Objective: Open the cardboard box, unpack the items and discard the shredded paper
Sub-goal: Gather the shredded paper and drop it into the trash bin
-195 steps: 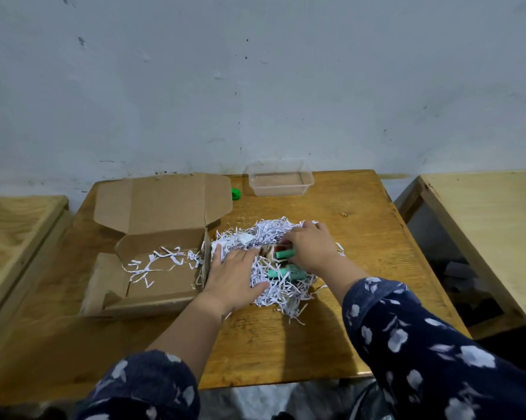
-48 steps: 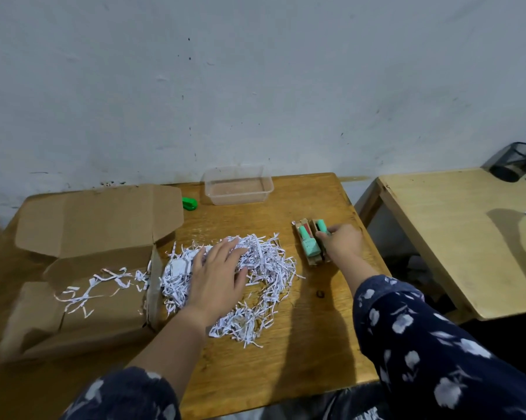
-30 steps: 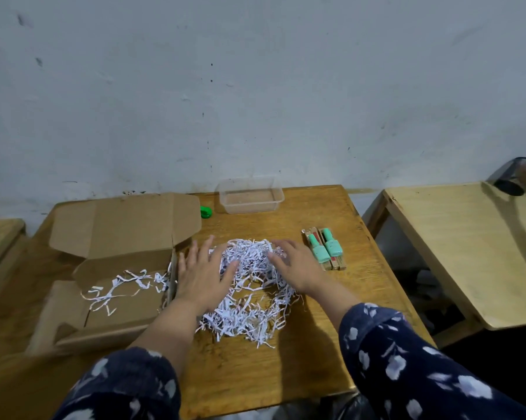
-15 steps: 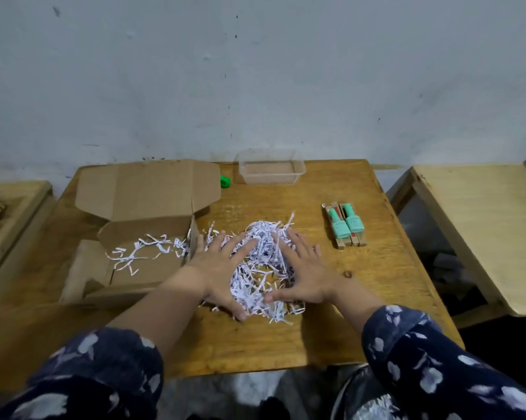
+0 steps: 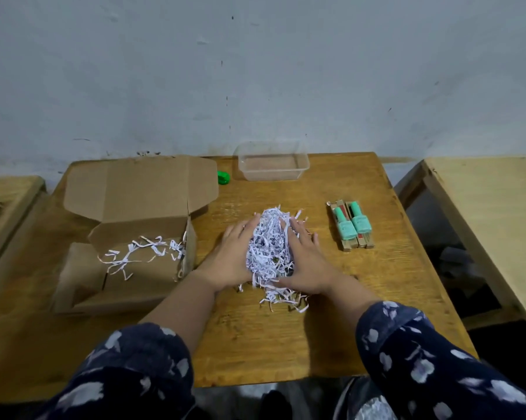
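A heap of white shredded paper [image 5: 269,253] lies in the middle of the wooden table [image 5: 286,344]. My left hand [image 5: 230,256] presses against its left side and my right hand [image 5: 304,262] against its right, cupping the heap between them. The open cardboard box [image 5: 134,237] sits to the left with its lid folded back; a few paper strips [image 5: 140,253] remain inside. Two teal-capped bottles in small packs [image 5: 352,225] lie side by side on the table to the right of the heap.
A clear plastic container [image 5: 272,160] stands at the table's far edge by the wall, with a small green object [image 5: 223,177] to its left. A second wooden table [image 5: 492,225] stands to the right across a gap. Another wooden surface [image 5: 7,201] lies at far left.
My right hand set the teal bottles down at the right and returned to the paper. Both hands have drawn closer together, squeezing the spread shreds into a taller, narrower heap.
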